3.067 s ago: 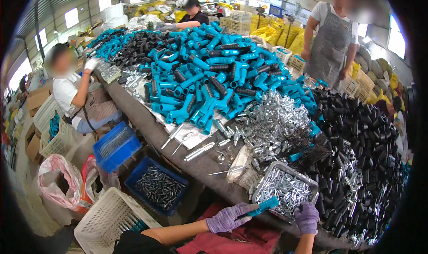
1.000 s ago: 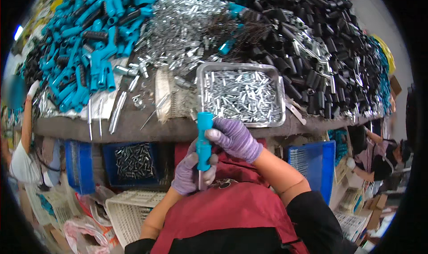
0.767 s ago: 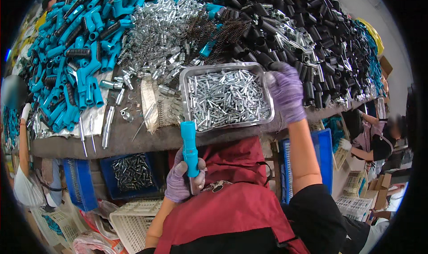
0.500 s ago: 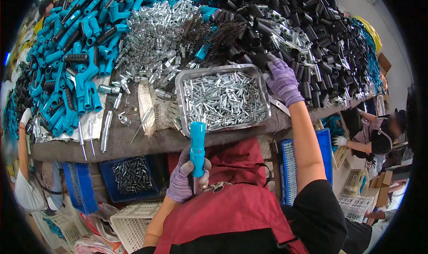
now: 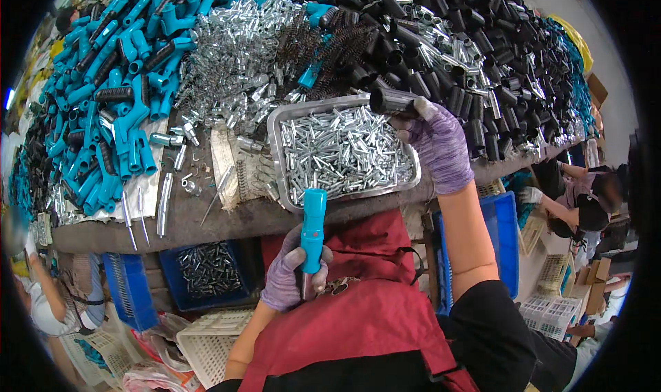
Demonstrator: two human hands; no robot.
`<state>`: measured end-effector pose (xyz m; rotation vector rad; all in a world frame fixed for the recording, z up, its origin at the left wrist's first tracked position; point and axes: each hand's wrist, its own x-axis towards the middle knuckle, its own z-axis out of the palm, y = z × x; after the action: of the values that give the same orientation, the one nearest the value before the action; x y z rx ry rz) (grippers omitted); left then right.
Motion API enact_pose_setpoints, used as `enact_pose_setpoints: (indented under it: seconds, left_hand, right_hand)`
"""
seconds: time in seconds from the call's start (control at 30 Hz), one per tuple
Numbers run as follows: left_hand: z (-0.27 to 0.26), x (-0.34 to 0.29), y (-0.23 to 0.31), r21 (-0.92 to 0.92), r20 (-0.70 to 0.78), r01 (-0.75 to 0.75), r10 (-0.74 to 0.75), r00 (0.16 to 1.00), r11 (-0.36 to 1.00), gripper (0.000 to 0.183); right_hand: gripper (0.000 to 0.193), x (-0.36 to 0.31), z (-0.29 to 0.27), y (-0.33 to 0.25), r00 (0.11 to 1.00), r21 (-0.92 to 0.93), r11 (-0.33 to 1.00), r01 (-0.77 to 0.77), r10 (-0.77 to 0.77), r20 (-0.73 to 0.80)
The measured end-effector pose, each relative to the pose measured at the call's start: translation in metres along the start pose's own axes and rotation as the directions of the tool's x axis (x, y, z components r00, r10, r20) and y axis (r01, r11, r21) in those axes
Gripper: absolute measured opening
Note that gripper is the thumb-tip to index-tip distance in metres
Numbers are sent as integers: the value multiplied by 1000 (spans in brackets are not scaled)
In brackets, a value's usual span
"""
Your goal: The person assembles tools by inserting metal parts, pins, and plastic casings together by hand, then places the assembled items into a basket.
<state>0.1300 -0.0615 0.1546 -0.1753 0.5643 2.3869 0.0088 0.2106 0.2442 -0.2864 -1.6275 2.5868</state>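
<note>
My left hand [image 5: 284,276], in a purple glove, is closed round a teal cylindrical tool housing [image 5: 314,228] held upright before my red apron. A metal shaft [image 5: 306,286] shows below the housing. Over the right corner of a metal tray [image 5: 275,143] of small silver pins [image 5: 337,151], my right hand [image 5: 443,146] grips a black plastic sleeve [image 5: 391,101] between thumb and fingers. The sleeve lies nearly sideways, its open end pointing left. Beyond that hand spreads a heap of similar black sleeves [image 5: 475,68].
Teal pistol-shaped housings [image 5: 131,117] pile up at left, silver fittings [image 5: 237,41] and dark springs [image 5: 337,55] at centre back. Loose metal rods [image 5: 164,205] lie near the table edge. Below stand blue crates [image 5: 131,292] and a white basket [image 5: 210,344]. Co-workers are at both sides.
My right hand has come back from the heap toward me with a black sleeve in its grip. The teal housing in my left hand has shifted slightly right and tilted a little.
</note>
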Motion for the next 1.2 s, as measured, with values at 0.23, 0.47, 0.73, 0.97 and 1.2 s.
enact_pose_setpoints:
  seconds: [0.23,0.47,0.73,0.97,1.2]
  left_hand:
    - [0,-5,4,44,-64,10,-7,998,999,55]
    - [-1,-11,22,70,-98,41,-34,995,997,63]
    - [-1,-26,41,12,25,208,-208,978,978,62]
    - [-19,-40,45,65,-107,2,5,994,998,62]
    - [-48,-63,51,470,-183,-269,391,902,841,72]
  right_hand:
    - [25,0,22,13,988,10,1000,-28,26,151]
    - [48,-18,43,17,804,-448,868,212,106,585]
    - [23,-9,104,36,456,-562,750,349,388,801]
    - [33,-46,166,80,684,-810,107,576,480,550]
    - [46,1,190,106,572,-706,146,693,486,661]
